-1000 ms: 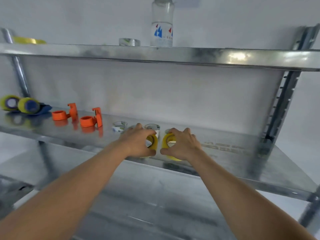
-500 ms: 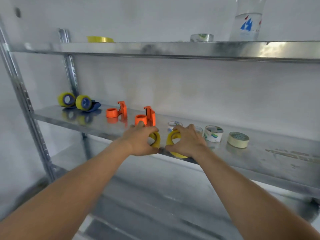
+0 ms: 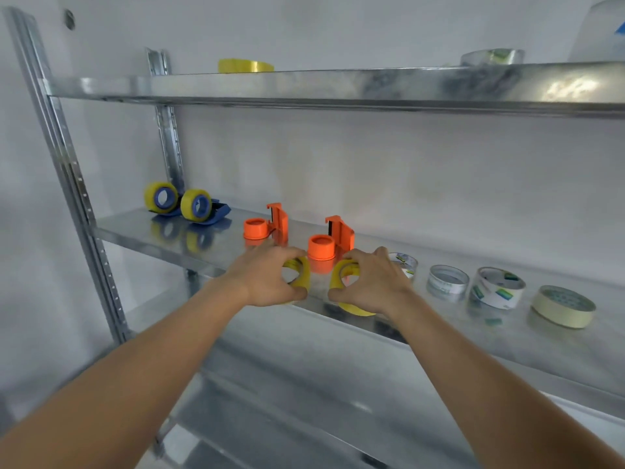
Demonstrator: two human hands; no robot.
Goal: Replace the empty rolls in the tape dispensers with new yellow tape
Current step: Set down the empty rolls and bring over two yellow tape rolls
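My left hand grips a yellow tape roll held on edge over the front of the middle shelf. My right hand grips a second yellow tape roll the same way, a little to the right. Just behind and between the two rolls stands an orange tape dispenser with a bare spool. Another orange dispenser, also bare, stands further left. Two blue dispensers loaded with yellow tape sit at the shelf's far left.
Right of my hands lie spent clear cores, a printed white roll and a beige masking tape roll. The upper shelf carries a yellow roll, a clear roll and a bottle. Steel uprights stand at left.
Both hands have carried the yellow rolls leftward along the shelf, from beside the spent cores to just in front of the right orange dispenser. The view has swung left too.
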